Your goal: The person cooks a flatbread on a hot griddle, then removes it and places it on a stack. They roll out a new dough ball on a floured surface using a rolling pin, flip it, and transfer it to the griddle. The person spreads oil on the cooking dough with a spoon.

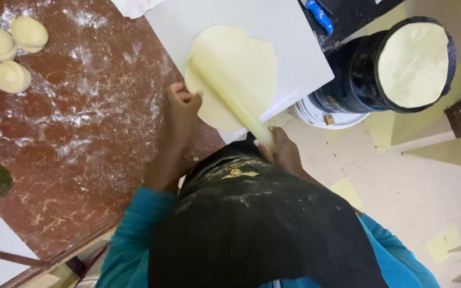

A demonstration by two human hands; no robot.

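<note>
Pale wooden rolling pin (pixel 230 101) is lying across the flattened dough round (pixel 238 69) on the white board (pixel 289 32); the right hand (pixel 281 149) is closing around its near end, the left hand (pixel 182 109) is curling fingers against its side. Beyond, 5 dough balls (pixel 10 76) are sitting on floured brown marble (pixel 81 133).

A pale yellow dough sheet (pixel 238 74) is seen on a plain white board (pixel 289 32), crossed by a cream rolling pin (pixel 230 98). The counter (pixel 81 149) is coloured reddish brown with a marbled vein pattern and is dusted with white flour. Pale cream dough balls (pixel 10 76) are shown at its corner. Another pale disc (pixel 413 64) is framed by a black pan (pixel 358 74). Teal sleeves and a flour-streaked black apron (pixel 262 229) are visible; a blue object (pixel 319 16), possibly a handle, is glimpsed.
</note>
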